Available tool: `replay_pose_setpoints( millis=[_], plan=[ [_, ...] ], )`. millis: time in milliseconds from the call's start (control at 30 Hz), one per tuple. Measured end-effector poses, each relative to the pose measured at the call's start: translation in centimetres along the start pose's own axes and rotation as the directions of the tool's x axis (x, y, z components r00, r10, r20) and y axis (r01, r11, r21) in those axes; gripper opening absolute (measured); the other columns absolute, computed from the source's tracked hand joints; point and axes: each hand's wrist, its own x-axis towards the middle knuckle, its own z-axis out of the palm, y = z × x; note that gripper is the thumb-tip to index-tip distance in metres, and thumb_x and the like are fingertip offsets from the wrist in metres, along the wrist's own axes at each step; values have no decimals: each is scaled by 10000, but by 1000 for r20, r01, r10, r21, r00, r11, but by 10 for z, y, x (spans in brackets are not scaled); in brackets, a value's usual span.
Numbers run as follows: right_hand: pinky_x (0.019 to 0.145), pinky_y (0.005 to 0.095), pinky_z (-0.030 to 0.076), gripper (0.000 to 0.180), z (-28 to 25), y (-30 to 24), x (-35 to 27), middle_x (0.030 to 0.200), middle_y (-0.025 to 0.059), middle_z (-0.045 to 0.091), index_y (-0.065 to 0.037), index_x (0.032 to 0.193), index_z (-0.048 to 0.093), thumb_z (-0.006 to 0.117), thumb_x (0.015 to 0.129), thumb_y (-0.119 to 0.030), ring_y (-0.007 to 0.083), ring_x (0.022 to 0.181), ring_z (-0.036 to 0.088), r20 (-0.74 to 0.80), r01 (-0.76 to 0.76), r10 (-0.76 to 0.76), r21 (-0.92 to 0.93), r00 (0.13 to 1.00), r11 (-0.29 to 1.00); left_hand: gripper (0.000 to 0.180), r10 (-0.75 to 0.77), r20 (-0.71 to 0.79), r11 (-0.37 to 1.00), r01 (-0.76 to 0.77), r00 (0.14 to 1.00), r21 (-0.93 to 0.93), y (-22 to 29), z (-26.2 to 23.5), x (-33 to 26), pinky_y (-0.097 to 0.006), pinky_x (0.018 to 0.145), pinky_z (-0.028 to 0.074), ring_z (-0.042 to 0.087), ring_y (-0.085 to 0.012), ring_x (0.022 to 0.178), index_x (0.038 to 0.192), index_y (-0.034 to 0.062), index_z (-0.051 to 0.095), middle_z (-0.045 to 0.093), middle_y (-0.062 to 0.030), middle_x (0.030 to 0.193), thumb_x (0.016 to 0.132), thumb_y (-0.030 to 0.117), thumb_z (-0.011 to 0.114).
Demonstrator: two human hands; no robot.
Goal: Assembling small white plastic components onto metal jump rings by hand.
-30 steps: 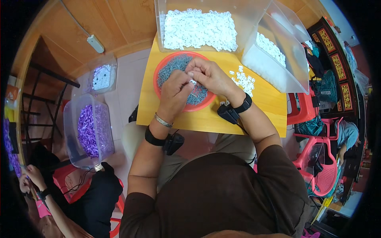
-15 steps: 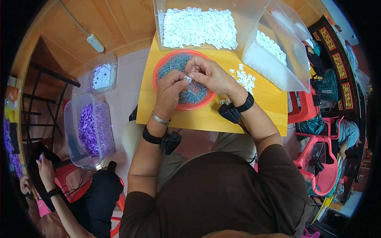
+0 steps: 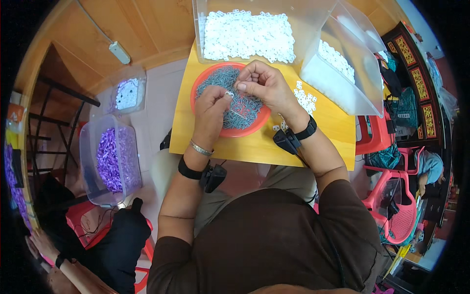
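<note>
Head view: the left hand pinches a small white plastic piece between its fingers, above the round red plastic tray of grey metal clips on the yellow worktop. The right hand, fingers curled closed, meets it at that piece. Loose white pieces lie just beside the tray; a clear plastic bin of white pieces stands behind.
</note>
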Motion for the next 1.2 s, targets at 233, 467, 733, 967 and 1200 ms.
replay_pose_setpoints(
  millis=[233, 467, 733, 967, 1200],
  plan=[
    [678, 173, 434, 122, 2, 5, -1, 827, -23, 599, -46, 918, 579, 655, 823, -44, 26, 741, 530, 8, 0, 0, -55, 1000, 999, 138, 9, 38, 1000, -9, 999, 5, 9, 5, -4, -228, 517, 361, 453, -80, 564, 752, 37, 510, 498, -12, 617, 853, 131, 513],
    [651, 170, 416, 119, 6, 4, -3, 793, -40, 570, -44, 920, 578, 650, 826, -48, 21, 714, 500, 36, 15, -11, -106, 999, 994, 162, 38, 38, 997, -40, 999, 69, 11, 3, -4, -281, 513, 387, 486, -129, 535, 738, 10, 491, 486, -62, 569, 844, 130, 518],
    [654, 172, 427, 125, 5, 9, -1, 821, -20, 598, -38, 930, 574, 645, 827, -41, 30, 725, 526, -3, 19, -19, -61, 1000, 998, 161, 49, 37, 988, -54, 998, 147, 12, 2, -4, -310, 511, 385, 488, -158, 527, 735, 5, 491, 478, -87, 570, 834, 129, 522],
    [644, 169, 417, 121, 4, 6, -3, 793, -38, 577, -46, 925, 578, 647, 826, -41, 20, 710, 505, 42, 3, 3, -149, 999, 989, 152, 37, 40, 990, -42, 999, 136, 13, 3, -5, -325, 511, 377, 477, -173, 527, 740, 2, 494, 465, -103, 579, 822, 126, 526],
    [636, 168, 410, 113, 3, 5, -3, 775, -48, 558, -46, 915, 580, 648, 826, -46, 15, 699, 487, 12, 5, -3, -137, 1000, 990, 151, 39, 53, 986, -47, 998, 163, 9, -1, -3, -328, 523, 376, 481, -181, 539, 748, -6, 487, 452, -117, 589, 822, 121, 522]
  ],
)
